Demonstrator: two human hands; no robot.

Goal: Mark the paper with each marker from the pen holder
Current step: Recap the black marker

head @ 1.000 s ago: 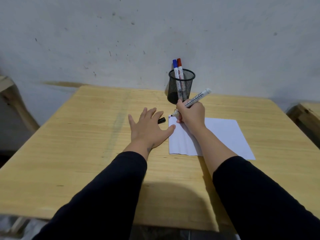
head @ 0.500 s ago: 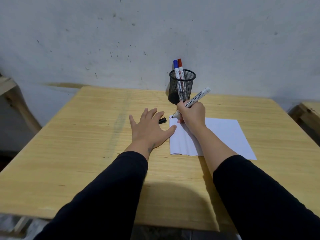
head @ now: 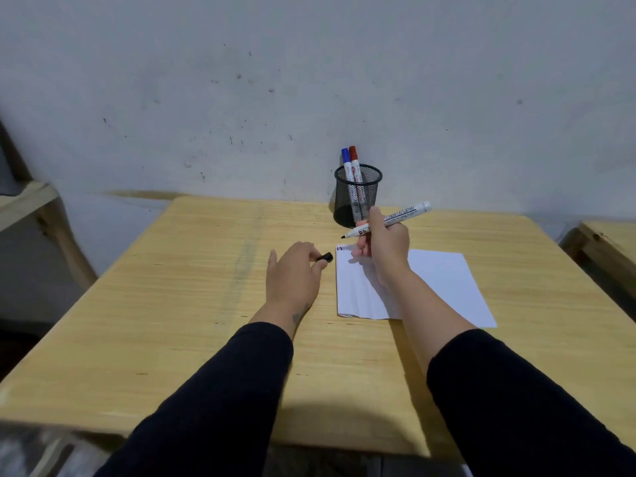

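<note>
The right hand (head: 383,244) grips an uncapped black marker (head: 395,218) just above the far left corner of the white paper (head: 437,284), its long axis slanting from tip at near left up to tail at far right. The left hand (head: 292,273) rests on the wooden table (head: 192,287), fingertips pinching the black cap (head: 325,258). Blue (head: 346,163) and red (head: 353,161) markers stand upright in the mesh pen holder (head: 358,197), which is just beyond the right hand
</note>
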